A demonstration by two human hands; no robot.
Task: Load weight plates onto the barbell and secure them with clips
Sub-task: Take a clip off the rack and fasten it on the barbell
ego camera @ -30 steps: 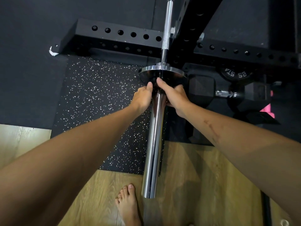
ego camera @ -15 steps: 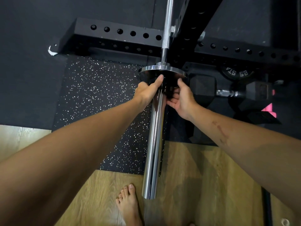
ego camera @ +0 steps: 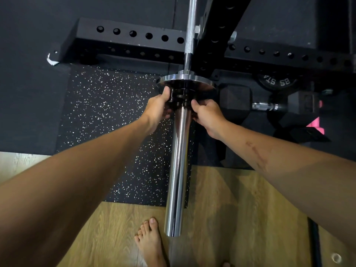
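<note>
Wood flooring (ego camera: 221,218) lies under your bare foot (ego camera: 149,241), giving way farther out to a speckled rubber mat (ego camera: 107,120). Nearest you is the free end of the barbell sleeve (ego camera: 178,170); its long axis runs straight away from you, up to a small chrome weight plate (ego camera: 202,84) seated against the collar. Both hands sit at that far end, one on each side of the sleeve, about equally near the dark clip (ego camera: 180,95) pressed up against the plate. Your left hand (ego camera: 159,106) curls around the clip's left side, thumb up on it. Your right hand (ego camera: 209,114) closes narrowly on its right side. Whether the clip is locked, you cannot tell. Beyond stand a black rack (ego camera: 134,38) and a dumbbell (ego camera: 264,106).
</note>
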